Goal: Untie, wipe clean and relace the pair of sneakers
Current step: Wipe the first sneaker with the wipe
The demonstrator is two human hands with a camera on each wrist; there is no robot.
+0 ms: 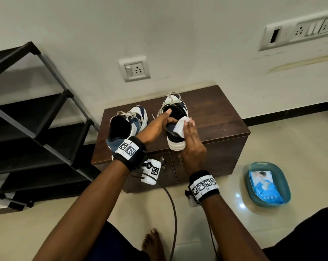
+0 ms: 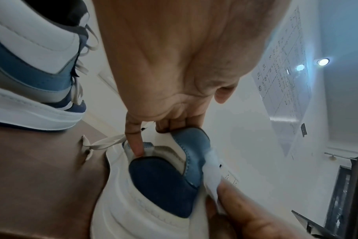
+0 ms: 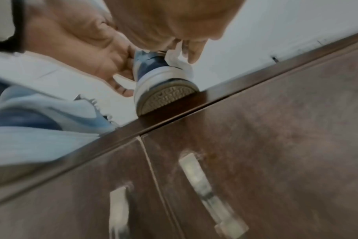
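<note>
The right sneaker [image 1: 175,117] stands on the dark wooden cabinet [image 1: 221,117], tilted so the heel is lifted. The left hand [image 1: 155,125] grips its collar, thumb inside the opening. The right hand [image 1: 192,146] presses a white wipe [image 1: 180,127] on the heel side with straight fingers. The other sneaker [image 1: 127,125] stands just beside, laces loose. A teal basin [image 1: 283,178] with a blue packet is on the floor.

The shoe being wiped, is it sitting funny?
A bit. The right sneaker is tipped up: the right wrist view shows its heel sole lifted off the cabinet top. The left hand grips its collar to steady it while the right hand presses a white wipe on its side. Its laces hang loose.
</note>
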